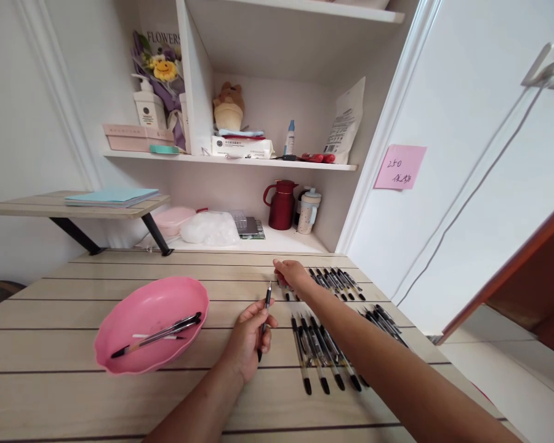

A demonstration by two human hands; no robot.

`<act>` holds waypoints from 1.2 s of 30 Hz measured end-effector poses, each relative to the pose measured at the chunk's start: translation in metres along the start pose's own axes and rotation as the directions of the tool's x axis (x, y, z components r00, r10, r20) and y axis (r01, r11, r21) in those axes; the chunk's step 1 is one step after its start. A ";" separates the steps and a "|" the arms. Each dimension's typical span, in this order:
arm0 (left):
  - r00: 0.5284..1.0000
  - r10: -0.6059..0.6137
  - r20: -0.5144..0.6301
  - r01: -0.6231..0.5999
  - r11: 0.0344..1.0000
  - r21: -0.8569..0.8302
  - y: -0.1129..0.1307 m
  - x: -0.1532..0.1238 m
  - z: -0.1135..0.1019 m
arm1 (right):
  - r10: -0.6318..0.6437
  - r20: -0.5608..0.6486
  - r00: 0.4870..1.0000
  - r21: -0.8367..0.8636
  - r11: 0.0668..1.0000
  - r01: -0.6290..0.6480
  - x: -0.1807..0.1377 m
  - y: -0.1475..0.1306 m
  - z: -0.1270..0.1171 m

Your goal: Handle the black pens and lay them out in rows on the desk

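Observation:
In my left hand point(252, 338) is a pen point(268, 296) with a black grip, its bare metal tip pointing up and away from me. The fingers are wrapped round its lower part. My right hand point(293, 275) is beyond it, over the near end of the back row of pens point(335, 282). Its thumb and forefinger are pinched together, and anything between them is too small to make out. Under my right forearm lies a front group of clear pens with black ends point(323, 351), partly hidden. Another bunch of pens point(384, 323) lies to the right.
On the left stands a pink bowl point(143, 301) with a few pens point(161, 332) and a thin white stick point(154, 337) inside. A small raised shelf point(28, 205) holds blue-covered papers point(113, 197). A red jug point(282, 206) and a cup point(309, 211) stand at the back.

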State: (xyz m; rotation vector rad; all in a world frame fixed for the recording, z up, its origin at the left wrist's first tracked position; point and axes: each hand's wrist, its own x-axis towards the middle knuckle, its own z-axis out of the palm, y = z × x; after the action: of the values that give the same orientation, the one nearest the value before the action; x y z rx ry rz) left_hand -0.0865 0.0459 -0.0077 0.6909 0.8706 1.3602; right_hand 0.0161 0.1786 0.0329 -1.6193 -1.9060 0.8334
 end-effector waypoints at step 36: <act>0.999 -0.027 0.022 0.025 0.996 0.085 -0.004 -0.003 -0.001 | -0.026 0.277 0.961 0.714 0.675 -0.187 -0.066 0.002 0.010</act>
State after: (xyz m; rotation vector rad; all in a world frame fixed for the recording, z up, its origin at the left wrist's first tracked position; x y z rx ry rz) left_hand -0.0854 0.0429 -0.0116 0.7569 0.9199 1.2958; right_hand 0.0208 0.1124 0.0256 -1.1063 -1.3368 1.6722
